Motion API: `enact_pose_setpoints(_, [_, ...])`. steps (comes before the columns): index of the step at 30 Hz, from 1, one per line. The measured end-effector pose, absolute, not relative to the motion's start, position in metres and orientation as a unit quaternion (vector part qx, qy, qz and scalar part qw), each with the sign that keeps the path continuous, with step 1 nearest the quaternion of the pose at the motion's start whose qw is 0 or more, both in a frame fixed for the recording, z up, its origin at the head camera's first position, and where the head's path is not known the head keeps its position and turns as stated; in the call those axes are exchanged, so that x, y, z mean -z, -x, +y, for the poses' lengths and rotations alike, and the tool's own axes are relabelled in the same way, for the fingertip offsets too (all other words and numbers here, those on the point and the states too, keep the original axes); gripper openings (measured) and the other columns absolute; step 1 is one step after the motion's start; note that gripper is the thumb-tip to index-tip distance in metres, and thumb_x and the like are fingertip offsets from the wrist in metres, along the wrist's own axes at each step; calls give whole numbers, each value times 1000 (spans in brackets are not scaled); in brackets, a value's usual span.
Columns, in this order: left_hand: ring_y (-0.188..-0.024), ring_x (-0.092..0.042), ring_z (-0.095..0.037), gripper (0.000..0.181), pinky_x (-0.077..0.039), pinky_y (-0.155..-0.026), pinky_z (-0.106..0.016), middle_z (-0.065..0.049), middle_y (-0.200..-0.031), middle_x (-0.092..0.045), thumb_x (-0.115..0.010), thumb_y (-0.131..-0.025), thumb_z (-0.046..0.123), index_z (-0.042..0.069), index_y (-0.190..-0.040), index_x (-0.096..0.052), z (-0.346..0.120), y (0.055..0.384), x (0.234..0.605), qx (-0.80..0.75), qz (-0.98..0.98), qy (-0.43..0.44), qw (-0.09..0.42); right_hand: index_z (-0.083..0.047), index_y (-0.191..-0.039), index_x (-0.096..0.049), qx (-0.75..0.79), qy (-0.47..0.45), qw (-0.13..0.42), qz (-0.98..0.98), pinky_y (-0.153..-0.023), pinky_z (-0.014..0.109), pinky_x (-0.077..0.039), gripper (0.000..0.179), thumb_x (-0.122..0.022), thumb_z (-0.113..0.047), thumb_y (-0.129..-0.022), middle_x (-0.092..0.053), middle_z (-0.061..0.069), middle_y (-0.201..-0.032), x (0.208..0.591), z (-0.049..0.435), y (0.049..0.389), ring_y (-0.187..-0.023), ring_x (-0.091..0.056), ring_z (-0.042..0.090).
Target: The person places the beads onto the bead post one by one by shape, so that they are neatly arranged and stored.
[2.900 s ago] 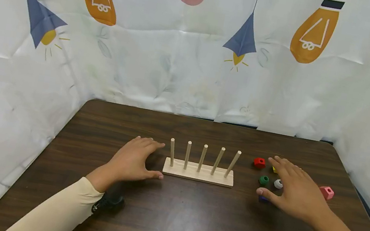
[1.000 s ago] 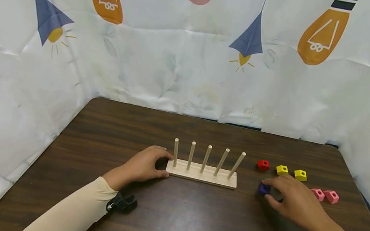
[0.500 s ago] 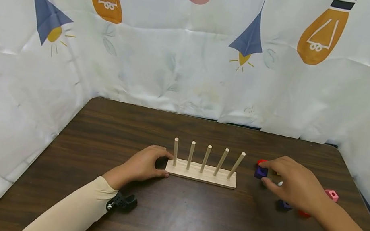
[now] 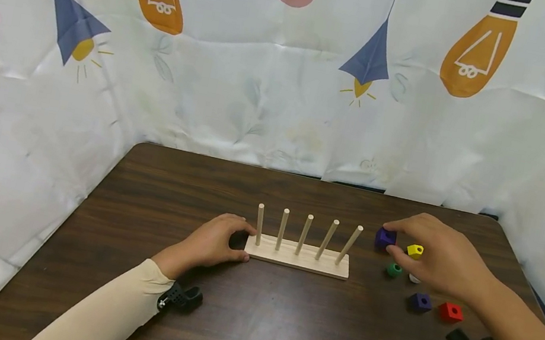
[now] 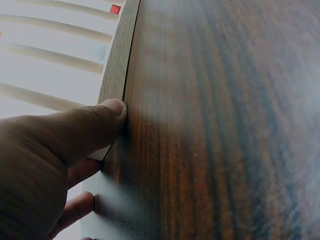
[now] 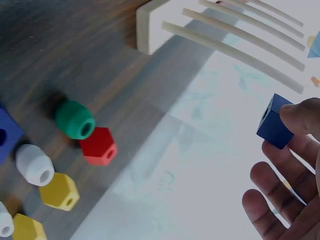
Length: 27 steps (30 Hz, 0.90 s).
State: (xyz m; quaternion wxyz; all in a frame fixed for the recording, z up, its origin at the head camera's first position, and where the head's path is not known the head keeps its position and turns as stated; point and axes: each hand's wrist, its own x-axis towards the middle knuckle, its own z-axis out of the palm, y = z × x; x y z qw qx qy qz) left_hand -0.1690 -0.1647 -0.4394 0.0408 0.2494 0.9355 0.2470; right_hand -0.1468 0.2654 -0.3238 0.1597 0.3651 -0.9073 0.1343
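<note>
A wooden peg board [image 4: 290, 255] with several upright dowels stands mid-table. My left hand [image 4: 208, 243] grips its left end, the thumb [image 5: 112, 112] against the front edge of the base and a fingertip beyond the corner. Raised over the right side of the table, my right hand [image 4: 444, 259] pinches a dark blue cube bead [image 4: 385, 239] between thumb and fingers. In the right wrist view, that blue cube [image 6: 276, 121] shows a hole in one face, and the other fingers are loosely bent. It is held apart from the dowels.
Below the right hand lie a green bead [image 4: 393, 270], a white bead [image 4: 414, 278], a yellow bead [image 4: 414, 251], another blue cube [image 4: 420, 303] and a red cube [image 4: 451, 312]. A red bead [image 6: 99, 146] shows in the right wrist view. A printed curtain [image 4: 283, 105] hangs behind the table.
My left hand has come to the peg board and grips it. My right hand has picked up the blue cube and lifted it up and away from the other beads.
</note>
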Motion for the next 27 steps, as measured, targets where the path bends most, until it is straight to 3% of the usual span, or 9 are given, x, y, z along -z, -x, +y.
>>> enact_pose_setpoints(8, [-134,-51,-32,49,-40,-110,-51,-2,-131,-67,-87,-84,30,16,-127,-71,-165,169,439,-248,936,-248,40,-16,-120,-74,-139,-371,171,-902,-67,35,-53,44,-89,-15,-79,-68,-7,-108,313,257,148,-96,-64,11])
enact_pose_setpoints(13, [-134,-52,-32,48,-41,-110,-51,-1,-130,-67,-87,-84,31,17,-127,-71,-165,169,439,-247,937,-245,38,-18,-123,-72,-147,-375,169,-900,-63,36,-52,48,-89,-14,-78,-68,-5,-110,309,254,150,-93,-64,13])
enact_pose_setpoints(20, [-133,-53,-31,48,-41,-109,-50,0,-129,-67,-88,-83,30,18,-126,-71,-165,169,439,-247,937,-244,37,-19,-122,-73,-159,-380,181,-893,-70,42,-55,48,-89,-13,-77,-69,-6,-108,304,246,153,-97,-66,16])
enact_pose_setpoints(27, [-132,-53,-30,48,-42,-109,-50,-1,-129,-67,-88,-83,31,18,-126,-72,-164,168,438,-247,938,-243,35,-18,-119,-75,-175,-400,186,-880,-70,39,-54,45,-87,-12,-77,-69,-6,-106,304,238,158,-96,-66,17])
